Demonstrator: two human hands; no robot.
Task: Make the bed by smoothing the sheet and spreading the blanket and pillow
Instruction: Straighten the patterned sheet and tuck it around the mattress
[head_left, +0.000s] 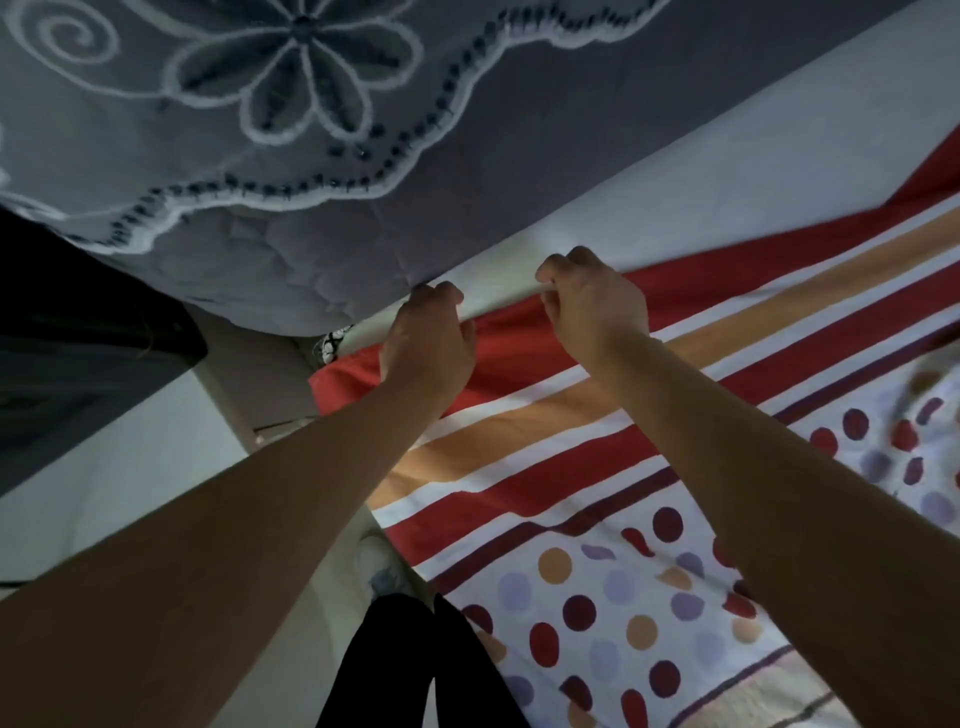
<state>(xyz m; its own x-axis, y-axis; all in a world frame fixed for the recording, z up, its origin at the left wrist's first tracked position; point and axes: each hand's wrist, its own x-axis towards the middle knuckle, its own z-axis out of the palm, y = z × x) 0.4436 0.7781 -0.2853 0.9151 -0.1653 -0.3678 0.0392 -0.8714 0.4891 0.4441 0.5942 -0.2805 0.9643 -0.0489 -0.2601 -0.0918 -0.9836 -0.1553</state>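
A sheet (597, 467) with red, tan and white stripes and coloured dots lies over the bed, lower right. Its red top edge runs along a bare white mattress strip (727, 197). My left hand (426, 338) grips that red edge near the bed's corner, fingers curled over it. My right hand (592, 301) pinches the same edge a little further right. A grey quilted blanket (260, 130) with white flower embroidery lies bunched just beyond the hands, across the top of the view. No pillow is in view.
The bed's corner ends at the left, where pale floor (104, 467) shows. A dark object (78, 353) stands on the floor at the far left. My dark-clothed leg and a light shoe (379, 566) are beside the bed.
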